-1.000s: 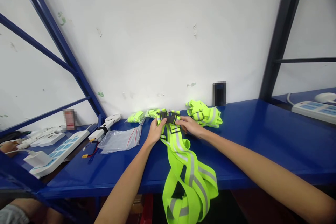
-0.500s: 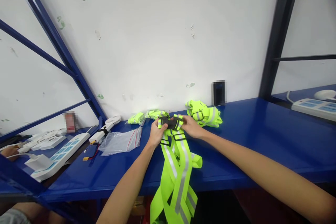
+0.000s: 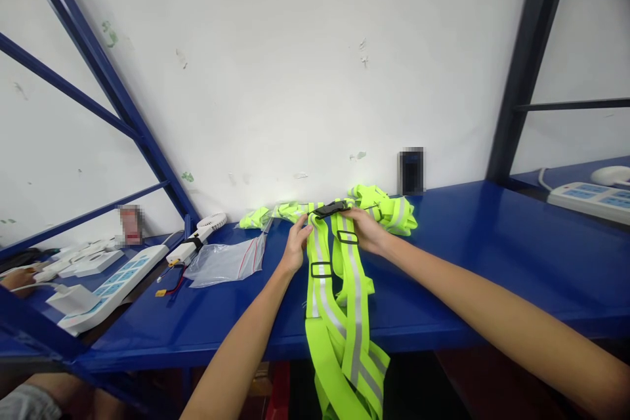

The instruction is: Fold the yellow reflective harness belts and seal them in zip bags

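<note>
A yellow-green reflective vest (image 3: 358, 302) of straps with silver stripes hangs from both my hands, its lower part dropping over the table's front edge. The black buckle (image 3: 331, 209) at its top is tilted so that it looks thin, and its two halves appear joined. My left hand (image 3: 294, 246) pinches the strap at the buckle's left end, thumb towards me. At the other end my right hand (image 3: 368, 231) grips the strap, its fingertips partly hidden behind the webbing. Black strap sliders (image 3: 321, 270) sit on both hanging straps.
Behind my hands lie another bundled reflective vest (image 3: 394, 213) and bagged yellow-green straps (image 3: 256, 218). To the left are a clear zip bag (image 3: 221, 266), a small white fan (image 3: 211, 222) and a power strip (image 3: 118, 285). A pixelated dark object (image 3: 411, 172) leans on the wall.
The buckle has risen slightly and tipped from facing me to nearly edge-on. The hanging straps have shifted right and spread apart. Both hands keep hold.
</note>
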Available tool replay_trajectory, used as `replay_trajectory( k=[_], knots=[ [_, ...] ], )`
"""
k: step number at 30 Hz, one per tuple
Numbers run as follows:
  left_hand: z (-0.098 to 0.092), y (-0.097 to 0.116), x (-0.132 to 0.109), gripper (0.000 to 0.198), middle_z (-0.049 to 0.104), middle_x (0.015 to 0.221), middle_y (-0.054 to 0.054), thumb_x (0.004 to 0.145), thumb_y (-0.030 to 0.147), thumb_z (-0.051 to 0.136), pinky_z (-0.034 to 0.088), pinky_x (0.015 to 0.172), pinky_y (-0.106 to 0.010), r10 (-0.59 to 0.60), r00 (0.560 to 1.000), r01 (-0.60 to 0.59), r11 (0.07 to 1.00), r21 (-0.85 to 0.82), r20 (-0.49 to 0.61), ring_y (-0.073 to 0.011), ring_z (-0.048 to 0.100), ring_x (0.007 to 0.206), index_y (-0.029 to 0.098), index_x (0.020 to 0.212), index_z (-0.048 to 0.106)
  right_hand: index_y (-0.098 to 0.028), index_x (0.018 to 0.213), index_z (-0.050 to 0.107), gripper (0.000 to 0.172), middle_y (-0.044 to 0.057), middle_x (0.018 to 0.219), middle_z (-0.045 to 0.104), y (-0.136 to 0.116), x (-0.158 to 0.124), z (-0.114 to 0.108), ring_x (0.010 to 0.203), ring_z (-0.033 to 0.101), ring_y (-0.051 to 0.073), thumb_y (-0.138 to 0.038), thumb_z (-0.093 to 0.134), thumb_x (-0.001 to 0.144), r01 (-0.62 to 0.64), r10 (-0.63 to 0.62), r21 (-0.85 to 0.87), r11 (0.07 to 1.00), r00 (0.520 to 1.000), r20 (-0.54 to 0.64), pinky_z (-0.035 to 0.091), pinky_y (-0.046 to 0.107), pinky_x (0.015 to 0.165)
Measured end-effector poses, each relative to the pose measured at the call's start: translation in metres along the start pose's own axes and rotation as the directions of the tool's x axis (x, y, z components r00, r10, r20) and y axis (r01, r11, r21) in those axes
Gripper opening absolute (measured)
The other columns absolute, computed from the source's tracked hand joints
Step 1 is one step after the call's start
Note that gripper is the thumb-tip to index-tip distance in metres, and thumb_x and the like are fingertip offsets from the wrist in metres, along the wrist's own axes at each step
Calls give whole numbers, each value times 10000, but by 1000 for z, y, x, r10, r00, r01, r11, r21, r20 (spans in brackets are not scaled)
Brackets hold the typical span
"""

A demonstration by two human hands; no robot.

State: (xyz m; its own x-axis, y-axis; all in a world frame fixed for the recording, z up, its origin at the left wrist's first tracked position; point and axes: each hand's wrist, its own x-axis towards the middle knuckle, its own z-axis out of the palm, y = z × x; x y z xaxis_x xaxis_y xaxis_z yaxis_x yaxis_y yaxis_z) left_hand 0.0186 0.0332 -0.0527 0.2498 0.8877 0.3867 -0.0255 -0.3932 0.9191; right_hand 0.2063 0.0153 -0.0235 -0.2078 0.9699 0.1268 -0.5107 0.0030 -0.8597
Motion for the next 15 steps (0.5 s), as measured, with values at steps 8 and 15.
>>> replay_trajectory(
  k=[8, 15],
  knots=[
    [-1, -4, 7, 376, 725, 899, -57, 714, 348, 727, 499, 707, -280, -151, 986, 162, 965, -204, 67, -208, 682, 761, 131, 1016, 673, -164, 805, 696, 174, 53, 810, 752, 8, 0, 0, 773, 700, 222, -168, 756, 642, -43, 44, -19, 999, 998, 51, 543, 344, 774],
    [1, -3, 6, 351, 719, 814, -65, 649, 251, 790, 517, 672, -292, -270, 949, 309, 898, -313, 162, -179, 671, 642, 121, 944, 652, -167, 810, 691, 324, 44, 795, 746, 14, 1, -2, 772, 695, 242, -201, 834, 521, 30, -28, -53, 998, 999, 38, 541, 372, 773]
  ],
)
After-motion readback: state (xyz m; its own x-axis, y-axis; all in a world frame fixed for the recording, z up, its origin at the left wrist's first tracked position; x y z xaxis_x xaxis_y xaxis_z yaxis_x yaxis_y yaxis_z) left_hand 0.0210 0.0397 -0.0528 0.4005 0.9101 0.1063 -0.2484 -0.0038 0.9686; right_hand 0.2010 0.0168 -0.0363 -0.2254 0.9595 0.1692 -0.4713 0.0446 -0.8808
